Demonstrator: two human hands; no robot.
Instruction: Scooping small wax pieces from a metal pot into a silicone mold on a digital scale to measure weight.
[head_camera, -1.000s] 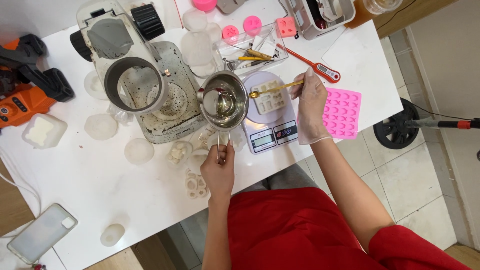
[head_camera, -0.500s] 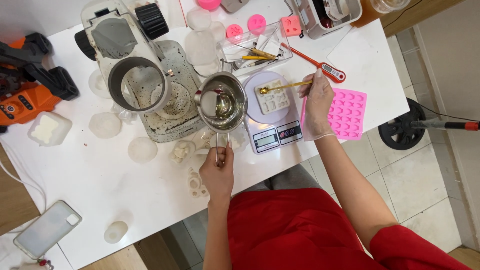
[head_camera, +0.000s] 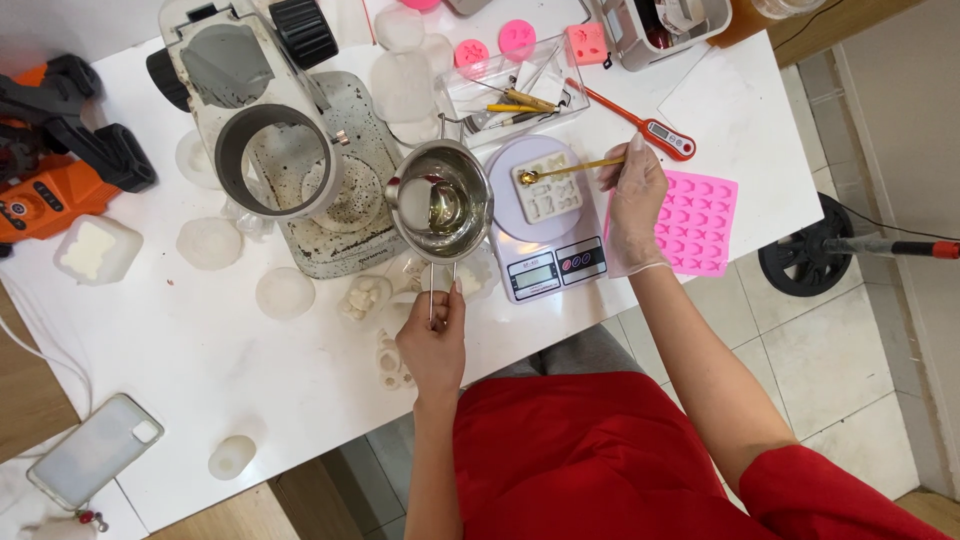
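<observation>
From the head camera, the left hand (head_camera: 433, 345) has its grip pinched around the wire handle of a small steel melting pot (head_camera: 440, 203), which it holds above the white desk (head_camera: 190, 370), between a grey round-mouthed machine (head_camera: 275, 150) and a white kitchen scale (head_camera: 545, 215). Clear liquid shows inside the pot. The gloved right hand (head_camera: 635, 205) pinches a gold spoon (head_camera: 565, 168), whose bowl rests over a small white mould (head_camera: 548, 192) lying on the scale. Just right of that hand lies a pink silicone mould (head_camera: 700, 222); a red probe thermometer (head_camera: 640, 120) lies beyond it. A phone (head_camera: 95, 450) sits near the desk's left edge.
</observation>
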